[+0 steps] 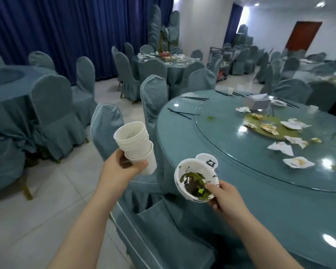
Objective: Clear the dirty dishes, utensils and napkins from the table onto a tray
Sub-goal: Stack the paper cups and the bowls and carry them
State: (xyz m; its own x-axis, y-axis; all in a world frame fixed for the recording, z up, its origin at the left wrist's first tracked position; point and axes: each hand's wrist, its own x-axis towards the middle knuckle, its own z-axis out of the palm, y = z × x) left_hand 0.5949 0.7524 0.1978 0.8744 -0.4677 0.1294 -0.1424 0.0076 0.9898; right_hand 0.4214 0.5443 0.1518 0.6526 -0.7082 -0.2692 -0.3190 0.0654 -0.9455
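Observation:
My left hand point(122, 167) grips a tilted stack of white paper cups point(135, 144) out over the floor, left of the round table point(182, 136). My right hand point(224, 195) holds a white bowl point(194, 181) with green leafy scraps by its rim, above the table's near edge, with a small white dish point(208, 161) just behind it. Several crumpled dirty napkins point(298, 162) lie on the glass turntable point(231, 158). Black chopsticks point(179, 113) rest along the far rim. No tray is in view.
Covered chairs point(107, 129) stand tucked along the table's left side and below my arms. A tissue box point(256, 101) and a small plate point(278, 102) sit at the far side. More draped tables and chairs fill the room; tiled floor lies to the left.

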